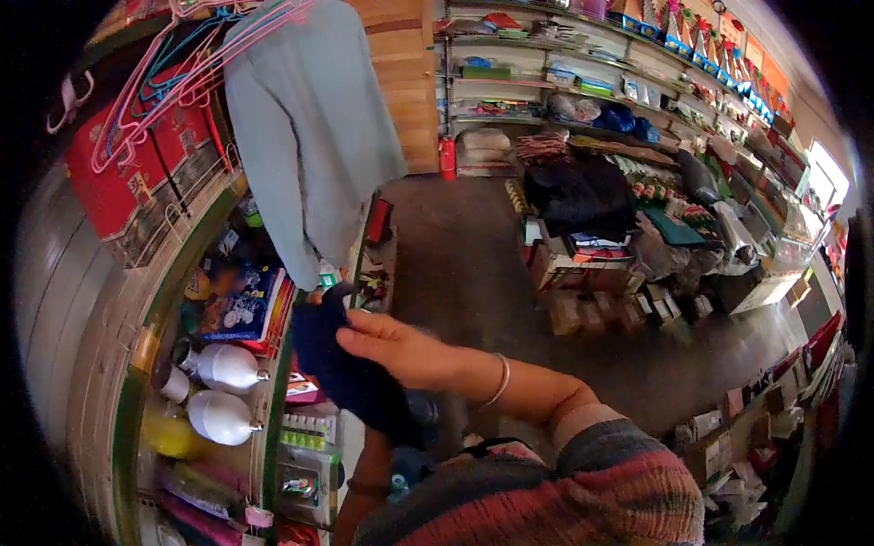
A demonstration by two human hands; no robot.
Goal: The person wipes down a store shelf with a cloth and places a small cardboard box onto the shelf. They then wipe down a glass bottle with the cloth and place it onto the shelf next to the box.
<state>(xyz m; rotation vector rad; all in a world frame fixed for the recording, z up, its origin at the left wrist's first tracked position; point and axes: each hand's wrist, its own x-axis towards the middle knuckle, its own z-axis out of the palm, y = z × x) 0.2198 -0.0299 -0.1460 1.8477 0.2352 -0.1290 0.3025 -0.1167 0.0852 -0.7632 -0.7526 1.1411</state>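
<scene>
My right hand (391,348), with a bangle at its wrist, is closed on a dark navy cloth (350,378), thumb on top. The cloth hangs in a long strip toward my body; its exact kind does not show. My left forearm (366,478) rises beneath it, and the cloth hides nearly all of my left hand. A bit of skin, perhaps a fingertip (315,296), shows at the cloth's far end. Just beyond hangs a light grey-blue long-sleeved garment (305,118), its lower end close to the cloth.
A green-edged shelf unit (127,428) at my left holds white bulbs (223,367) and blue packets (246,309). Pink and blue hangers (173,86) hang above it. Dark clothes (583,191) lie on a loaded display across the floor (455,264). Stocked wall shelves (501,82) stand behind.
</scene>
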